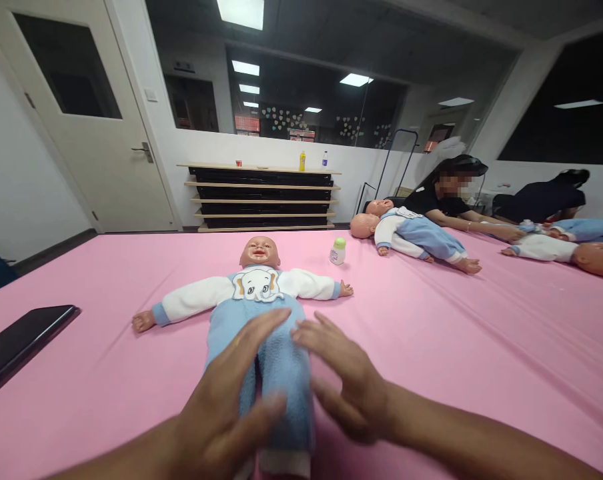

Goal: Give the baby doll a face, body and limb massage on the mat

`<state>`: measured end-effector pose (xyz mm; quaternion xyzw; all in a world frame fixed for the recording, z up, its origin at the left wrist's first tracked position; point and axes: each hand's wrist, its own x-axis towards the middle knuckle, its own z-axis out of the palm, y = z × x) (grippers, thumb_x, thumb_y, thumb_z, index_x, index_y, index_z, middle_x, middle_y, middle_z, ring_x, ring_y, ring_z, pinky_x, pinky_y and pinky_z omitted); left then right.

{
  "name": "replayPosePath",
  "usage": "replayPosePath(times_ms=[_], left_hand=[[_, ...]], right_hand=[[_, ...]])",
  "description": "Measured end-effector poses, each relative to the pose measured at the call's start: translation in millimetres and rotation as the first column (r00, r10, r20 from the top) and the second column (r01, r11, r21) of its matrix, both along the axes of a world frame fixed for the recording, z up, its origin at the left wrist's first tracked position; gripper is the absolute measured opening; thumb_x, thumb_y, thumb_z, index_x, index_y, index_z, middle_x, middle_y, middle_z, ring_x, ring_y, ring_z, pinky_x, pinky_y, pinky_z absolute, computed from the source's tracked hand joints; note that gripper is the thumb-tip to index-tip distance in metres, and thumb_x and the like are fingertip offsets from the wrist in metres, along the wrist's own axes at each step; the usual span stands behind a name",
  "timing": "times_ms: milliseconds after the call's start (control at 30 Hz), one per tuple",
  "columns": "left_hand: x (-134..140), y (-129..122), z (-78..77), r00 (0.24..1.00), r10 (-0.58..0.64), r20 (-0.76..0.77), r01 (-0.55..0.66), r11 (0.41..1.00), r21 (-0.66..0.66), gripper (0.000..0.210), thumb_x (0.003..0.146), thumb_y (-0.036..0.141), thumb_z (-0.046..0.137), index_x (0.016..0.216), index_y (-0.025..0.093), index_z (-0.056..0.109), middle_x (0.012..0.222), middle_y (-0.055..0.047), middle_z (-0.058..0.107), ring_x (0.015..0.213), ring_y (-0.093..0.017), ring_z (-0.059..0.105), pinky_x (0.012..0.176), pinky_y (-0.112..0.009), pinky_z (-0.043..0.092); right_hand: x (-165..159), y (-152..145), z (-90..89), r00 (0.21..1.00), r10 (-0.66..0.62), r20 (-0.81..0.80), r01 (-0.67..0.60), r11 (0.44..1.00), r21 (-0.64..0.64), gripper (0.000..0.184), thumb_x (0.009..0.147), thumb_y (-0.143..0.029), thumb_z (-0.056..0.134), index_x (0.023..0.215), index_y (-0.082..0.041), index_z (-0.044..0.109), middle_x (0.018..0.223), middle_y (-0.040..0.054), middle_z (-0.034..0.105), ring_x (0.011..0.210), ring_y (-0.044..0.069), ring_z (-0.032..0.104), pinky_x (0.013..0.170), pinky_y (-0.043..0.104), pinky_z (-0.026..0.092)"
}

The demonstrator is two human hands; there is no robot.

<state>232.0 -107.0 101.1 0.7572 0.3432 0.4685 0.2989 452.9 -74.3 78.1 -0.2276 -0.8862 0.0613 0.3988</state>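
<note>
A baby doll [254,313] in a white and light-blue outfit with an elephant bib lies on its back, arms spread and head away from me. My left hand [231,387] hovers over the doll's legs, fingers stretched out and thumb apart, slightly blurred. Over the right side of the legs is my right hand [344,373], also with fingers extended and thumb apart. Nothing is held in either hand. I cannot tell whether they touch the cloth. Beyond the doll's hand stands a small white bottle with a green cap [338,251].
The pink-covered table [431,347] bears a black tablet-like device [26,340] at left. More dolls [411,233] lie at the right, where a person in black [441,193] reaches toward another doll [581,257]. A low stack of boards [264,200] stands by the wall.
</note>
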Motion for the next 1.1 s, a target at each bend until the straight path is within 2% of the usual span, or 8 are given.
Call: replayPosePath(times_ms=[67,133,233,467,667,800,933,1100], left_hand=[[29.2,48.5,18.5,0.935,-0.018,0.355,0.101,0.971,-0.218,0.049,0.087,0.038,0.051,0.132,0.019,0.047,0.136,-0.011,0.05,0.129,-0.028,0.044,0.109,-0.045,0.036],[59.3,106.0,28.5,0.771,0.016,0.637,0.304,0.87,-0.389,0.047,0.091,0.04,0.042,0.126,0.01,0.048,0.124,-0.018,0.056,0.12,-0.027,0.053,0.103,-0.044,0.041],[102.1,192.5,30.2,0.623,0.121,0.772,0.479,0.722,-0.5,0.058,0.089,0.05,0.038,0.125,0.004,0.043,0.121,-0.024,0.054,0.11,-0.028,0.059,0.092,-0.039,0.049],[174.2,316.3,-2.5,0.758,0.321,0.568,0.312,0.586,-0.748,0.059,0.089,0.049,0.04,0.128,0.004,0.037,0.134,-0.028,0.04,0.117,-0.03,0.052,0.084,-0.033,0.05],[180.4,338.9,-40.8,0.753,0.245,0.611,0.415,0.543,-0.73,0.071,0.087,0.058,0.036,0.129,0.001,0.038,0.131,-0.027,0.045,0.115,-0.032,0.053,0.087,-0.037,0.049],[182.4,336.6,-52.1,0.719,0.193,0.668,0.491,0.539,-0.684,0.065,0.087,0.058,0.035,0.124,0.004,0.045,0.126,-0.023,0.052,0.113,-0.029,0.055,0.088,-0.036,0.05],[180.9,326.9,-36.9,0.69,0.205,0.694,0.495,0.566,-0.659,0.066,0.089,0.059,0.03,0.121,0.004,0.047,0.125,-0.025,0.053,0.112,-0.029,0.057,0.088,-0.037,0.05],[151.6,284.0,2.0,0.629,0.157,0.761,0.533,0.626,-0.569,0.073,0.087,0.066,0.025,0.123,0.007,0.05,0.124,-0.022,0.056,0.114,-0.031,0.057,0.092,-0.042,0.048]], right_hand=[[8.7,43.7,-5.0,0.987,-0.157,-0.038,0.154,0.986,-0.068,0.045,0.09,-0.024,0.045,0.134,-0.022,0.043,0.132,0.0089,0.055,0.127,0.024,0.048,0.109,0.048,0.036],[22.4,98.4,-10.2,0.941,-0.333,-0.054,0.324,0.937,-0.129,0.043,0.09,-0.025,0.046,0.132,-0.021,0.047,0.133,0.0086,0.054,0.124,0.023,0.05,0.106,0.044,0.041],[49.2,184.7,-13.1,0.835,-0.549,-0.037,0.543,0.832,-0.109,0.048,0.088,-0.023,0.043,0.136,-0.015,0.043,0.137,0.0118,0.05,0.126,0.023,0.048,0.108,0.041,0.038],[90.4,301.9,-31.6,0.815,-0.572,0.087,0.578,0.814,-0.06,0.079,0.074,-0.006,0.055,0.147,-0.016,0.025,0.155,0.0133,0.017,0.144,0.03,0.012,0.115,0.048,0.017],[99.2,316.8,-64.7,0.816,-0.512,0.268,0.547,0.834,-0.07,0.074,0.075,-0.006,0.05,0.145,-0.005,0.026,0.152,0.0205,0.02,0.142,0.029,0.014,0.115,0.047,0.012],[103.8,317.9,-59.9,0.81,-0.505,0.299,0.548,0.833,-0.077,0.076,0.072,-0.005,0.052,0.145,-0.007,0.029,0.152,0.0186,0.022,0.142,0.03,0.017,0.116,0.048,0.015],[85.5,281.3,-33.5,0.846,-0.492,0.203,0.517,0.851,-0.092,0.075,0.076,-0.011,0.051,0.147,-0.011,0.026,0.154,0.0136,0.02,0.143,0.028,0.016,0.118,0.049,0.014],[20.3,172.5,2.6,0.965,-0.262,-0.025,0.24,0.916,-0.322,0.069,0.095,-0.041,0.038,0.151,-0.017,0.006,0.157,0.0071,0.005,0.145,0.021,0.005,0.119,0.044,0.014]])
